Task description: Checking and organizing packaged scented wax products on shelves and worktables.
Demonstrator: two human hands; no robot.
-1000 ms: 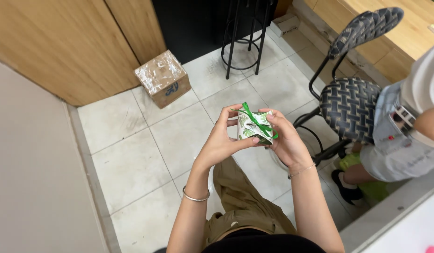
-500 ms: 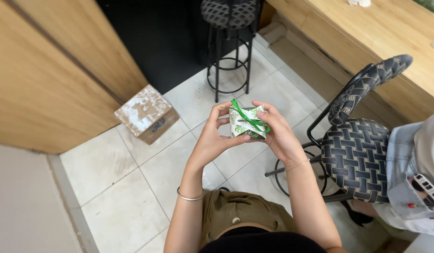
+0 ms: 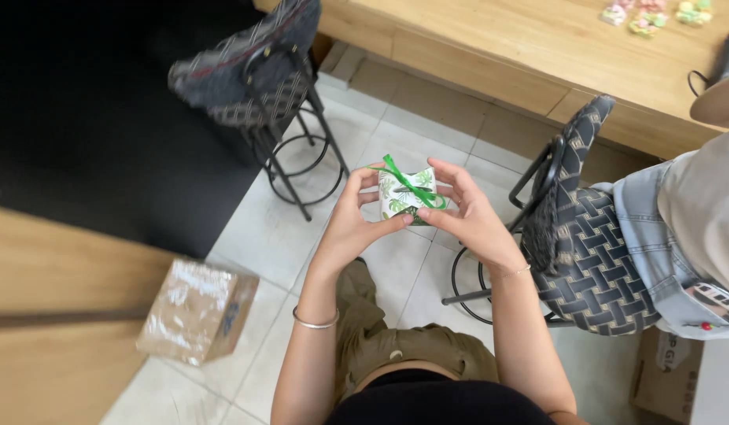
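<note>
Small gift box (image 3: pixel 402 197), white with green leaf print, tied with a green ribbon (image 3: pixel 410 182) whose bow sits on top. Held up in the air over the floor, in front of the person's lap, between both hands.

Left hand (image 3: pixel 353 224) clasps the box's left side, thumb under the near edge, fingers curled over the top. Right hand (image 3: pixel 468 214) closed on the right side, fingertips on the upper edge, thumb meeting the left thumb at the box's near corner. Thin silver bangle (image 3: pixel 315 322) on the left wrist; a fine bracelet (image 3: pixel 521 271) on the right.

Below the hands: pale floor tiles (image 3: pixel 400 264), person's olive trousers (image 3: pixel 380 346).

Left of the hands, a black metal stool (image 3: pixel 262 79) with a woven seat, standing at the edge of a dark floor area. Lower left, a taped cardboard box (image 3: pixel 197 311) on the tiles beside a wooden panel.

Right of the hands, a woven-back chair (image 3: pixel 596 252), with another person (image 3: pixel 687 228) in denim and a pale top seated on it.

Top of view: wooden worktop (image 3: pixel 537 47); small pastel objects (image 3: pixel 655 14) lie on it at the far edge, too small to identify.
</note>
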